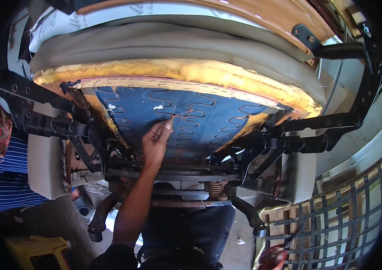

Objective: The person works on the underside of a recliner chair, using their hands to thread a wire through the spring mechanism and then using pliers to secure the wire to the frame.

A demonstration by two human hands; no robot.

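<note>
L hand (156,140) up at upholstered chair's underside, fingers pinched on thin orange twine (173,116), which lies approx. mid-frame across zigzag springs (185,128) & blue backing fabric (137,105). Yellow foam (191,69) edge above. Blurred red item (272,258) lower R; R hand unclear, can't tell its fingers' state.

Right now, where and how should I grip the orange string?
Probably pinch the orange string where its strands gather, by your left hand, coming from your near side: it's thin, and its strands spread rightward over the wire springs.
</note>
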